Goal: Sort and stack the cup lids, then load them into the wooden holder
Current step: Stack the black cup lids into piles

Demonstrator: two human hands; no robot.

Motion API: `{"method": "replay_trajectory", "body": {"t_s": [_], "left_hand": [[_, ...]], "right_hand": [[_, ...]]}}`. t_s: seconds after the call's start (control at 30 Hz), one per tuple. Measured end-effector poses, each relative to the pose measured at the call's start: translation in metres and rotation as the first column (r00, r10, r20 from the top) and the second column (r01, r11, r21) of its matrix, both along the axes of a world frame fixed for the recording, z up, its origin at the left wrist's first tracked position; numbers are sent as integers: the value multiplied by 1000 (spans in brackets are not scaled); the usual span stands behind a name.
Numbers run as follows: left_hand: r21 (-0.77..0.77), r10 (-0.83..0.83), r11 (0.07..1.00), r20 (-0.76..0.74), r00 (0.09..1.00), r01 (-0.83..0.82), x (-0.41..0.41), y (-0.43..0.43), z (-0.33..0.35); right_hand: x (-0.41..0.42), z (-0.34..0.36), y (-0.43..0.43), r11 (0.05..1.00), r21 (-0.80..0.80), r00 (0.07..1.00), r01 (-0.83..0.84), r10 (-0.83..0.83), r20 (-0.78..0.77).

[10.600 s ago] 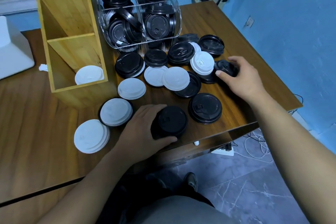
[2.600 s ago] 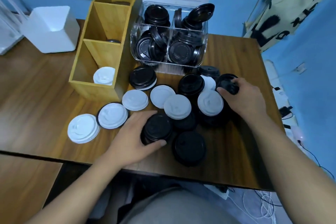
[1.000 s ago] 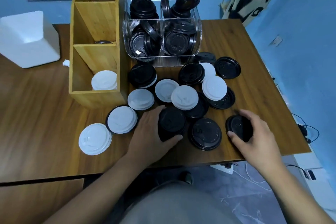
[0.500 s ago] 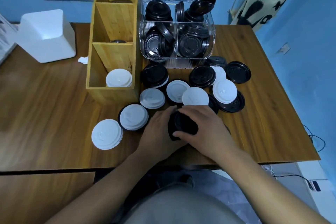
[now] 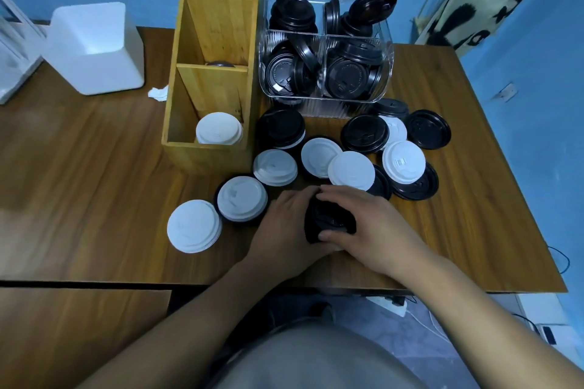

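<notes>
A stack of black lids (image 5: 328, 221) stands near the table's front edge, gripped from the left by my left hand (image 5: 284, 230) and from the right and top by my right hand (image 5: 369, 230). Several loose white lids (image 5: 350, 170) and black lids (image 5: 365, 133) lie scattered behind the hands. A white stack (image 5: 193, 226) and a white lid on a black one (image 5: 241, 198) sit to the left. The wooden holder (image 5: 215, 73) stands at the back left, with white lids (image 5: 218, 128) in its front compartment and dark lids barely visible in the two behind.
A clear plastic bin (image 5: 325, 73) full of black lids stands right of the holder. A white box (image 5: 94, 47) sits at the back left, a crumpled tissue (image 5: 158, 93) beside the holder. The table's front edge (image 5: 442, 289) is close to my hands; cables lie on the floor below.
Since a second ago my right hand carried a black lid from the front right over to the stack under my left hand. Both hands now close on that stack.
</notes>
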State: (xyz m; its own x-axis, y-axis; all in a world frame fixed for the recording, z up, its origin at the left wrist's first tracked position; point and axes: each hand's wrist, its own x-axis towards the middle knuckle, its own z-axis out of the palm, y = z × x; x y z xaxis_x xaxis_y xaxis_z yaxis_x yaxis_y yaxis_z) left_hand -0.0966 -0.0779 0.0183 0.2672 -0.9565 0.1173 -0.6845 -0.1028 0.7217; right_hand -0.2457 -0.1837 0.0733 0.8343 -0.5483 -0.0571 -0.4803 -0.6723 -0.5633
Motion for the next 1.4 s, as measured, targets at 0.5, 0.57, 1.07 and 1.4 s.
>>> {"method": "replay_trajectory", "body": {"t_s": [0.5, 0.57, 1.07, 1.4], "left_hand": [[-8, 8, 1000, 47, 999, -8, 1, 1, 3], [8, 16, 1000, 59, 998, -17, 2, 2, 1], [53, 37, 998, 52, 998, -40, 0, 0, 3], [58, 46, 997, 62, 997, -50, 1, 0, 1]], "right_hand": [[4, 25, -19, 1000, 2, 999, -3, 3, 48], [1, 32, -44, 983, -8, 954, 186, -178, 243], [34, 5, -218, 864, -244, 846, 441, -491, -208], [-61, 5, -71, 872, -123, 862, 474, -431, 268]]}}
